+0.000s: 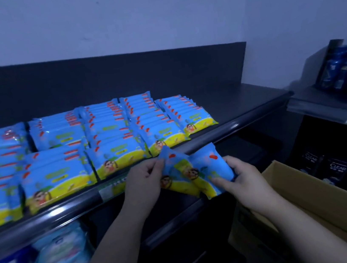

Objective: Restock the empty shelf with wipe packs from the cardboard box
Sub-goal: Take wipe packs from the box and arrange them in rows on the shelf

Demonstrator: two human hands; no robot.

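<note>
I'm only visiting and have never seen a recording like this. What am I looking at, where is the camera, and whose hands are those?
There is no machine here: a person does the work with bare hands. The single picture comes from a wide-angle camera worn on the person's head. It looks forward and down, so both arms reach in from the bottom edge.

The left hand and the right hand together hold at least two blue and yellow wipe packs just in front of the shelf. On it, rows of the same packs fill the left and middle, while the right end is bare.

At the lower right is an open cardboard box; its contents are out of view. More goods sit on the lower shelves in dim light.
</note>
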